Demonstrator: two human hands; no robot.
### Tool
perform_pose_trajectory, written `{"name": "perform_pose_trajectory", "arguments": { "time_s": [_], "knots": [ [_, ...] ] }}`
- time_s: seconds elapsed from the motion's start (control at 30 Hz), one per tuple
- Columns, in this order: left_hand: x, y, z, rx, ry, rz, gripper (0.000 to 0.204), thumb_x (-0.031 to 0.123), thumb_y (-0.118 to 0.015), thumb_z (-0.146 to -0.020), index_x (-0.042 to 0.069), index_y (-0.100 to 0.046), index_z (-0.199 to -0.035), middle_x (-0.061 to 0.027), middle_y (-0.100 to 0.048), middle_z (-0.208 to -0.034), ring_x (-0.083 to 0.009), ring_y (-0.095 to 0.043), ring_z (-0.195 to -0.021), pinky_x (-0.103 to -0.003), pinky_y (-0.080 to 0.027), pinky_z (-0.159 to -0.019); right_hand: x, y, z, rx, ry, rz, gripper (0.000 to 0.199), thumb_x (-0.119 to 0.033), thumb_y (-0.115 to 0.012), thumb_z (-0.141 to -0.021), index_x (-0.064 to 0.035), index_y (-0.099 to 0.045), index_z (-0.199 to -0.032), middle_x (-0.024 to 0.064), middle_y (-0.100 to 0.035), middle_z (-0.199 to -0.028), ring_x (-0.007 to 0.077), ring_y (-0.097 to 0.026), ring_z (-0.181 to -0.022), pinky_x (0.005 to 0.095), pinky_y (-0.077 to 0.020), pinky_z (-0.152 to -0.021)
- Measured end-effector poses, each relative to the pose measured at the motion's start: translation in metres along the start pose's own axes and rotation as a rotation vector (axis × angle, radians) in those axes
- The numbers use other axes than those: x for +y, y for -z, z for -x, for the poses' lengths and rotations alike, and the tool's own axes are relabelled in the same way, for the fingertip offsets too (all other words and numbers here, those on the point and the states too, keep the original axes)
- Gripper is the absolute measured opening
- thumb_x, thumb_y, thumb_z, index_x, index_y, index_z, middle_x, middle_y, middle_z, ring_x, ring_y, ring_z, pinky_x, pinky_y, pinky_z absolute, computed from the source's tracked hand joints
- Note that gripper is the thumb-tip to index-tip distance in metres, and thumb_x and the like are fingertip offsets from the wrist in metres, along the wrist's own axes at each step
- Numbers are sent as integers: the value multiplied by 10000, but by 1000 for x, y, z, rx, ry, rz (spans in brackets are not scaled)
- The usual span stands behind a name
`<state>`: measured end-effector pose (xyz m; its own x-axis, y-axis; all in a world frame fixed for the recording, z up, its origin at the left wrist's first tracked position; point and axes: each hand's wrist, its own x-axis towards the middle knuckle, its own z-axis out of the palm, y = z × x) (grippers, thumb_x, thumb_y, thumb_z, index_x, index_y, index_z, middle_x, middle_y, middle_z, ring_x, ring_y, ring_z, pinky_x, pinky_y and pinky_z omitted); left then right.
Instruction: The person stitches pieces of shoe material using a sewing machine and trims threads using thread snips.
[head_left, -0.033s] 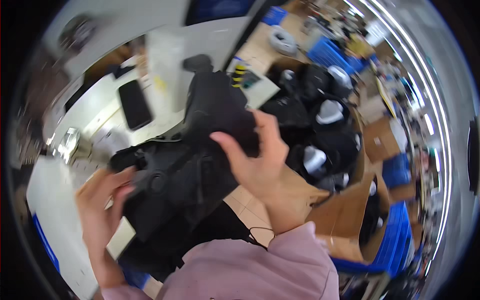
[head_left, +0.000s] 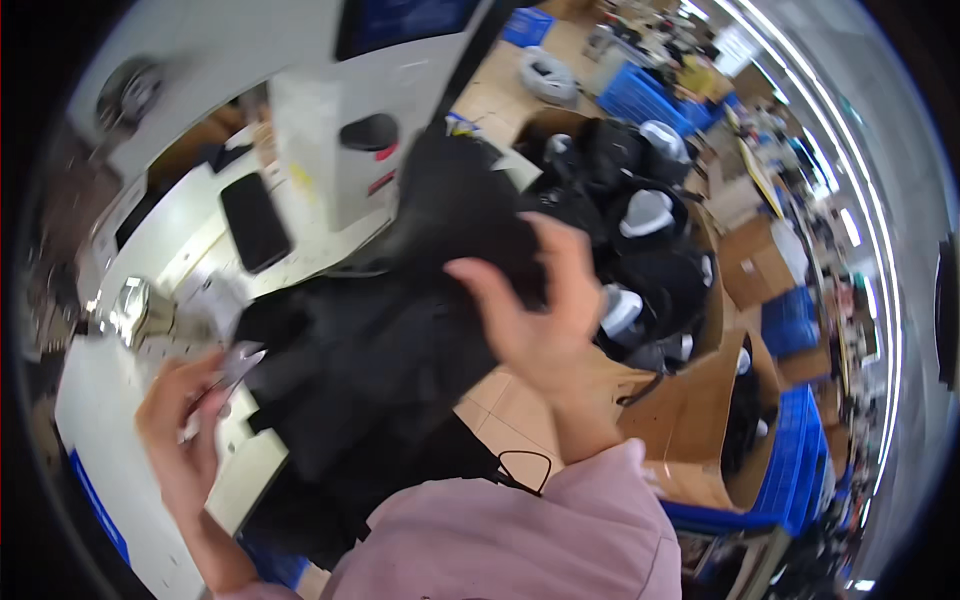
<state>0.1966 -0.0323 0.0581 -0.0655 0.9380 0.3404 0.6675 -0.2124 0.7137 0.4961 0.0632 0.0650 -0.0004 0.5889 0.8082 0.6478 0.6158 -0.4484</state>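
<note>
As the head view shows, the black fabric article (head_left: 385,350) lies between the left hand (head_left: 183,405) and the nearer right hand (head_left: 548,325), its long axis seemingly slanting up rightward. The left hand's grip pinches a small shiny thing (head_left: 238,364); the right hand's is wide, its contact unclear.

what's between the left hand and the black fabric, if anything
The left hand has a small shiny greyish piece at its fingertips, on the side facing the black fabric, too blurred to identify. Nothing else visible stands between them.
</note>
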Motion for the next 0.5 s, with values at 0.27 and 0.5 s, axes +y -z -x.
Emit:
{"name": "perform_pose_trajectory", "arguments": {
  "time_s": [0.27,0.5],
  "knots": [
    [-154,67,104,348,280,-480,239,89,-511,-950,0,-619,-1145,-126,-636,-1024,-219,-592,-894,-306,-472,-784,72,186,-83,140,372,1125,253,-38,-699,-747,-99,-671,-990,42,-640,-912,225,-577,-935,374,-347,-907],
    [-196,67,171,458,562,-895,338,108,-500,-932,51,-550,-1262,-129,-530,-1335,-284,-433,-1299,-469,-196,-1118,334,177,32,-355,-320,1534,467,-204,-585,-849,-182,-556,-1314,190,-640,-1092,331,-612,-1001,475,-421,-972]
  ]
}}
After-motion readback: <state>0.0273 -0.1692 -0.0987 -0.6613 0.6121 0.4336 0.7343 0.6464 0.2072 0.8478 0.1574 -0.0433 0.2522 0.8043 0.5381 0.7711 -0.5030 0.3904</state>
